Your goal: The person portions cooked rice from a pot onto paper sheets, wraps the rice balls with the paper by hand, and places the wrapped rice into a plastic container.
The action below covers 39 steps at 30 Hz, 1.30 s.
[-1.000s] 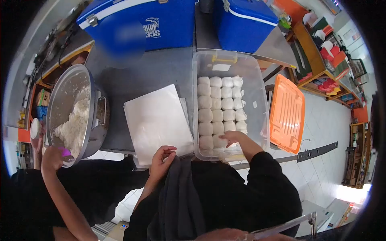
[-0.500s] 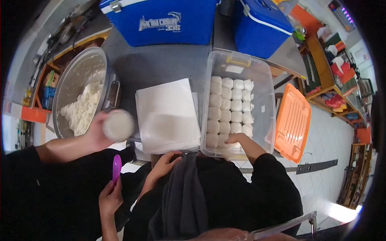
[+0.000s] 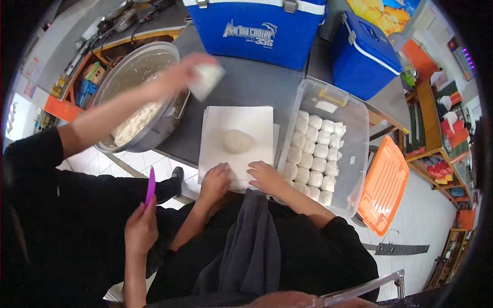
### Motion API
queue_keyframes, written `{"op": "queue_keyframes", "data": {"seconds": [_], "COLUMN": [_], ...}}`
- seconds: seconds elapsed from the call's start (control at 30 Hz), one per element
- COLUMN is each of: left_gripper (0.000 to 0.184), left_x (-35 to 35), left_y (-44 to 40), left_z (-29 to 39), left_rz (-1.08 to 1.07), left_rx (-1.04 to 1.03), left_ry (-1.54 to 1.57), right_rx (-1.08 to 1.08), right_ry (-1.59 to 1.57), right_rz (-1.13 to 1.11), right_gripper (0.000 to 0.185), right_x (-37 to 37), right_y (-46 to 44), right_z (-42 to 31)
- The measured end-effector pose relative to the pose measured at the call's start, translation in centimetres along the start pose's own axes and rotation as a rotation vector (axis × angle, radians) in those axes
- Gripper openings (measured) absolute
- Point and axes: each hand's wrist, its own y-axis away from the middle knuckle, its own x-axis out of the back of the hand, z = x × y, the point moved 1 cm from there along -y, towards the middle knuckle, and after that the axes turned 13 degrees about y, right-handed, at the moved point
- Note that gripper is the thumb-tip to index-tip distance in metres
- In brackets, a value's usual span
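A rounded off-white mound (image 3: 239, 141), perhaps rice, sits in the middle of a stack of white paper sheets (image 3: 211, 123) on the table. At the stack's near left corner rests my left hand (image 3: 215, 180), its fingers on the paper and nothing in it. My right hand (image 3: 266, 177) touches the near right edge with fingers spread, holding nothing. To the right, a clear plastic box (image 3: 354, 159) contains rows of white paper-wrapped bundles (image 3: 313, 149).
On the left, a co-worker's hand (image 3: 197, 69) holds a pale cup (image 3: 208, 81) near a large metal basin (image 3: 105, 95) of white grains. The other hand grips a purple spoon-like utensil (image 3: 150, 185). Blue coolers (image 3: 251, 33) stand behind; an orange lid (image 3: 384, 185) leans at right.
My right hand has left the box and come to the paper stack. The mound now lies on the paper. The co-worker's cup has moved up and right. The view has shifted.
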Motion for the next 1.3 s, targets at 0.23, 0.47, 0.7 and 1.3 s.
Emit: {"op": "queue_keyframes", "data": {"seconds": [0.23,0.47,0.7,1.3], "left_gripper": [0.017,0.01,0.012,0.027], "left_x": [-0.4,0.6,4.2,4.1], "left_y": [0.1,-1.2,-2.2,-5.6], "left_z": [-2.6,-1.8,-5.0,-10.6], "left_rz": [-0.097,-0.091,-0.128,-0.166], "left_rx": [-0.075,0.182,0.206,0.777], "left_ry": [0.065,0.285,0.169,0.796], "right_rx": [0.023,-0.168,-0.317,-0.659], "right_ry": [0.213,0.006,-0.285,-0.637], "right_rz": [-0.175,-0.208,-0.199,-0.338], "right_gripper": [0.008,0.014,0.02,0.018], "right_x": [-1.7,0.3,2.3,1.0], "right_y": [-0.5,-2.5,-3.3,-5.8], "right_z": [-0.5,0.4,3.1,8.6]}}
